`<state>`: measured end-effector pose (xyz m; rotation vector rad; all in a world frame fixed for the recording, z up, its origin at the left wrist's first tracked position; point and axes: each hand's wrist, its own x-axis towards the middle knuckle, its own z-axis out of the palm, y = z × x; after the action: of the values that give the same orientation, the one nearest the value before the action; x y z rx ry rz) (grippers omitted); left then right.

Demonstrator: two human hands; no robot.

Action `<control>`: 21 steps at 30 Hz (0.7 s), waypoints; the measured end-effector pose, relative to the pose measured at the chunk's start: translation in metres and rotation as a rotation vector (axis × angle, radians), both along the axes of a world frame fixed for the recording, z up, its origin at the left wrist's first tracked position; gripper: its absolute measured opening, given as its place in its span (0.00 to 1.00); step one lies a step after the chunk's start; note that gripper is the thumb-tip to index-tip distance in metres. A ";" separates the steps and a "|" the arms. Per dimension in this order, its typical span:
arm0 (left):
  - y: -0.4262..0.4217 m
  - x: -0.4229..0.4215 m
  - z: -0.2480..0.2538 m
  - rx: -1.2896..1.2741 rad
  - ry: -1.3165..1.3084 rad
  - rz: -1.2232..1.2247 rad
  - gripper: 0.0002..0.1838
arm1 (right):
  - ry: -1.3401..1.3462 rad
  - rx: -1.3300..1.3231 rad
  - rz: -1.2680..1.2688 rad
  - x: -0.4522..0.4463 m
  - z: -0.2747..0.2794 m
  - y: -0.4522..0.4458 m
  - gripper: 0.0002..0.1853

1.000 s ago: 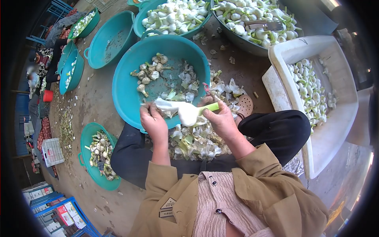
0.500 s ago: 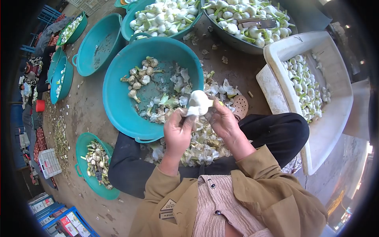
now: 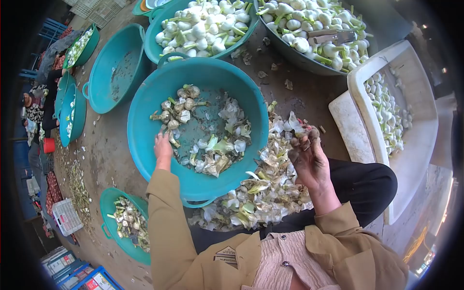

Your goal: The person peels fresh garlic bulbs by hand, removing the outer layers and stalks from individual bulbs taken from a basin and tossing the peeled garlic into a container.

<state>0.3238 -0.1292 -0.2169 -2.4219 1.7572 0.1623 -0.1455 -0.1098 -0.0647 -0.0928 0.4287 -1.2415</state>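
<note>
My left hand (image 3: 163, 147) reaches over the near left rim of the large teal basin (image 3: 140, 96), fingers stretched and apart, just beside a cluster of unpeeled garlic bulbs (image 3: 166, 116). Whether its fingertips touch a bulb I cannot tell. My right hand (image 3: 310, 162) is held palm up above my knee, right of the basin, with fingers loosely bent and no bulb in it. Something reddish shows at its fingertips, too small to name. Loose garlic skins (image 3: 217, 154) lie in the basin's near right part.
Peelings (image 3: 261, 198) are heaped between my legs and the basin. Peeled garlic fills a teal tub (image 3: 203, 29) and a dark tub (image 3: 309, 29) with a knife (image 3: 331, 36) on top. A white plastic bin (image 3: 360, 92) at right holds more. A smaller green basin (image 3: 108, 203) stands left.
The white peeled bulb held between both hands is gone from them. My left hand has moved left into the basin; my right hand has moved right. The view has shifted slightly.
</note>
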 end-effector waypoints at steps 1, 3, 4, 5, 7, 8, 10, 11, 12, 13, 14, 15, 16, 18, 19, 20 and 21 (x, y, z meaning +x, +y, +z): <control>-0.001 0.019 -0.025 0.002 0.064 -0.016 0.27 | 0.094 -0.003 0.044 0.007 -0.001 0.001 0.11; -0.004 0.020 -0.050 0.024 0.149 -0.033 0.26 | 0.310 0.126 0.117 0.020 0.001 0.000 0.10; -0.007 0.015 -0.052 0.054 0.172 0.029 0.26 | 0.270 0.073 0.158 0.021 -0.009 0.000 0.10; -0.009 0.011 -0.051 0.083 0.191 0.094 0.26 | 0.226 0.017 0.201 0.024 -0.017 -0.002 0.09; -0.007 -0.007 -0.044 0.090 0.146 0.150 0.24 | 0.212 0.064 0.213 0.031 -0.022 -0.001 0.11; -0.006 -0.019 -0.034 0.295 0.074 0.135 0.23 | 0.243 0.077 0.241 0.035 -0.019 -0.001 0.12; 0.009 -0.028 -0.023 0.501 -0.014 0.131 0.23 | 0.325 0.095 0.281 0.041 -0.009 -0.001 0.14; 0.027 -0.029 -0.028 0.588 0.007 0.118 0.24 | 0.312 0.096 0.288 0.043 -0.010 0.004 0.14; 0.041 -0.032 -0.033 0.667 0.032 0.100 0.26 | 0.339 0.086 0.322 0.042 -0.015 0.006 0.14; 0.054 -0.040 -0.031 0.658 0.023 0.096 0.26 | 0.369 0.075 0.347 0.040 -0.018 0.009 0.13; 0.066 -0.049 -0.027 0.577 0.050 0.054 0.27 | 0.439 0.075 0.297 0.043 -0.016 0.012 0.12; 0.073 -0.059 -0.025 0.499 0.076 0.009 0.28 | 0.431 0.071 0.282 0.042 -0.020 0.015 0.12; 0.076 -0.076 -0.015 0.444 0.336 0.130 0.27 | 0.468 0.060 0.263 0.041 -0.029 0.019 0.12; 0.078 -0.129 0.020 0.380 0.939 0.478 0.25 | 0.561 0.024 0.196 0.044 -0.039 0.028 0.12; 0.077 -0.162 0.044 0.363 1.284 0.708 0.24 | 0.556 0.000 0.189 0.044 -0.042 0.030 0.12; 0.078 -0.193 0.065 0.316 1.472 0.704 0.24 | 0.576 -0.014 0.147 0.047 -0.036 0.032 0.13; 0.079 -0.224 0.086 0.264 1.664 0.695 0.24 | 0.599 -0.031 0.107 0.048 -0.028 0.034 0.13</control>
<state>0.0999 -0.0499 -0.1309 -2.4526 0.6354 2.7701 -0.0973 -0.0760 -0.0929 -0.5152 0.9090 -1.1005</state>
